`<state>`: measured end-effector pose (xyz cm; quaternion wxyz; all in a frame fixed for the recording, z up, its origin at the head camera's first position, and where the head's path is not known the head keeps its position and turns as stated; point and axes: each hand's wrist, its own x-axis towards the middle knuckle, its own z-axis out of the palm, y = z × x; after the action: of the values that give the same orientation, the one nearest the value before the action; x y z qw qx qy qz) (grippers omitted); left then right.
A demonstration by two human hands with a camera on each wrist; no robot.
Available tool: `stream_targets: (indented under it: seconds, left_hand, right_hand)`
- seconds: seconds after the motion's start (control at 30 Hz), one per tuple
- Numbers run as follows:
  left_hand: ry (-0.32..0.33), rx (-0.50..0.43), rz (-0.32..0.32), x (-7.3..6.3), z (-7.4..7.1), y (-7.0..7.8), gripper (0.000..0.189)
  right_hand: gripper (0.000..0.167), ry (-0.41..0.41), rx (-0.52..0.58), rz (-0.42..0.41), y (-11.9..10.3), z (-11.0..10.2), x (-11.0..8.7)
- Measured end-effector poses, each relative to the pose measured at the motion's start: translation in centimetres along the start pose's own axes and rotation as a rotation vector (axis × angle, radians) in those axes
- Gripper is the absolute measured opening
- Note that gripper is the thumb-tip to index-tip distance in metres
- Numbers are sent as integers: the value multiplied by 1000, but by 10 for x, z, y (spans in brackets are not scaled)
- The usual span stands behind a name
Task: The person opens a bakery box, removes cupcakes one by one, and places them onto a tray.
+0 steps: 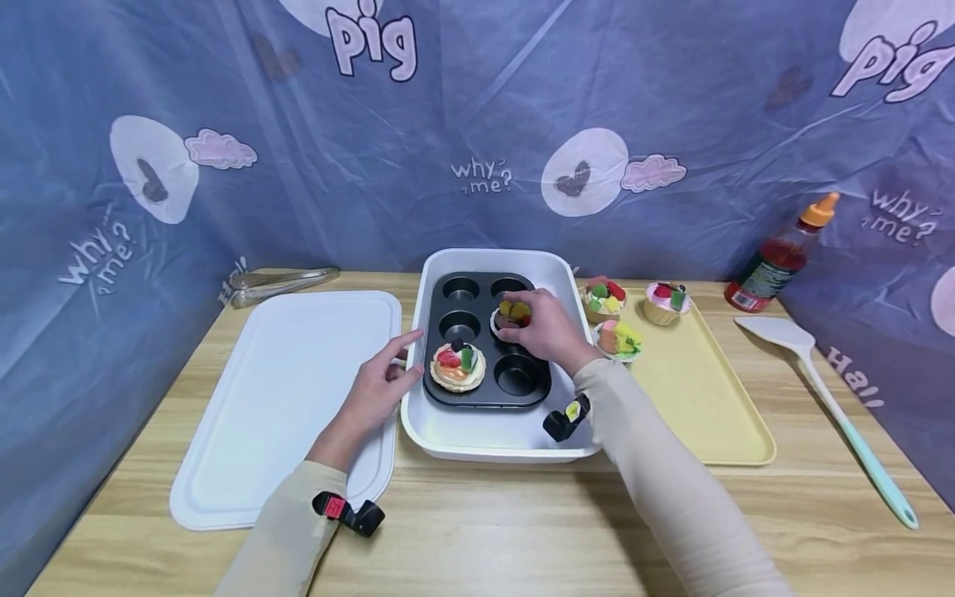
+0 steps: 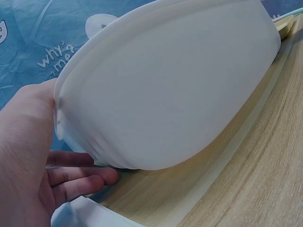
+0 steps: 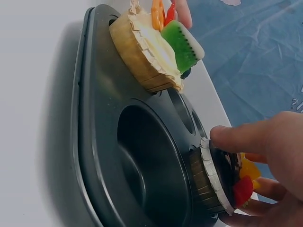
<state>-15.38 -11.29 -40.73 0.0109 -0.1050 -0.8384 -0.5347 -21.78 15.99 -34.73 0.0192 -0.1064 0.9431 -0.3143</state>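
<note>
My right hand (image 1: 543, 325) pinches a chocolate fruit tart (image 3: 221, 182) with yellow and red fruit on top, at the middle right cup of a dark muffin tin (image 1: 488, 402). In the right wrist view the tart tilts, its paper-like side showing. Another fruit tart (image 1: 458, 369), with strawberry and kiwi, sits in the tin's front left cup. The tin lies inside a deep white tub (image 1: 485, 439). Against the tub's left rim rest the thumb and a finger of my left hand (image 1: 373, 388); in the left wrist view the other fingers bend loosely beside its outer wall.
On the right, a yellow tray (image 1: 709, 406) holds several tarts, including a pink-topped one (image 1: 664, 303). A white tray (image 1: 298, 390) lies left, with metal tongs (image 1: 279, 283) behind it. A sauce bottle (image 1: 779, 257) and a spatula (image 1: 828, 394) stand and lie far right.
</note>
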Motion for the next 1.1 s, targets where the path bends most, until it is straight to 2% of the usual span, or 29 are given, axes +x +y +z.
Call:
stream_targets:
  seconds: [1.1]
  left_hand:
    - [-18,-15,-25,0,0,-1,55]
  right_hand:
    - [60,48,-9,-90,0,2,-4]
